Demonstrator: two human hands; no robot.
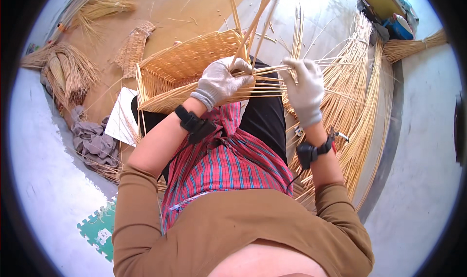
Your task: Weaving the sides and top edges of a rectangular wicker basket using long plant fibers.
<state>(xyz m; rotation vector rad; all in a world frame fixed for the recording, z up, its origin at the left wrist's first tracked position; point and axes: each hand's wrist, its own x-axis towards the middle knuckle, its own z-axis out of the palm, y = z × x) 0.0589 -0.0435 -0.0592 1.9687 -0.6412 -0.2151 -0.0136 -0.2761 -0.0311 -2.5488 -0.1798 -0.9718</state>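
Note:
A rectangular wicker basket (168, 67) rests tilted across my lap, its open side showing the woven inside. My gloved left hand (223, 80) is closed at its near right corner, fingers and thumb on the rim and the canes there. Loose wicker canes (269, 86) stick out from that end toward the right, and a few long ones (261, 14) rise from the corner. To the right, my gloved right hand (306, 89) has thumb and forefinger pinched around a thin cane among them. Its other fingers are curled, and their tips are partly hidden.
A large bundle of long canes (348, 82) lies on the floor at my right, with hand cutters (342, 136) near my wrist. Tied straw bundles (73, 75), a woven panel (134, 48), a grey cloth (95, 138) and a green foam mat (99, 228) lie at left.

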